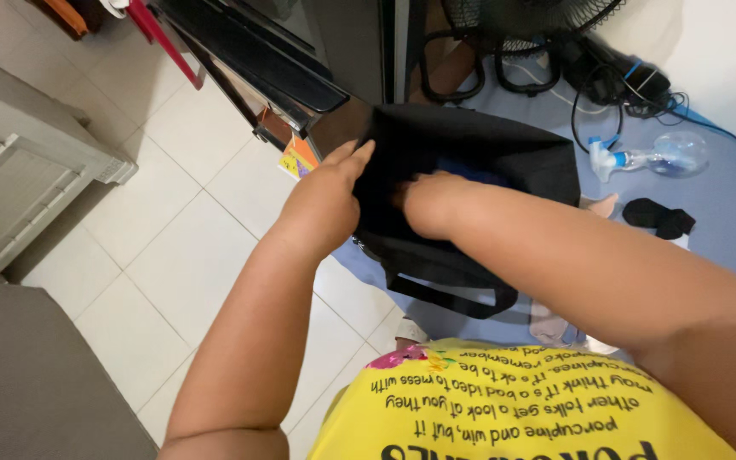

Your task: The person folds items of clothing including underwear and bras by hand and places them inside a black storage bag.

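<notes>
While the black fabric bag (470, 170) stands open on a blue mat (726, 204) just in front of the person, both bare hands work at its mouth. The left hand (321, 200) grips the near-left rim, fingers stretched along the cloth and closed on its edge. The right hand (432, 200) reaches down inside the opening — its fingers are hidden by the fabric, so I cannot tell whether they are open or closed. Something blue (470, 170) shows deep in the bag, too dark to name. A black strap (453, 294) hangs looped below the bag. Behind it stand a dark cabinet (300, 60) and the base of a fan (521, 25); to the right — well apart — lie a clear spray bottle (653, 156) and a black cloth (658, 217) among cables (632, 85).
</notes>
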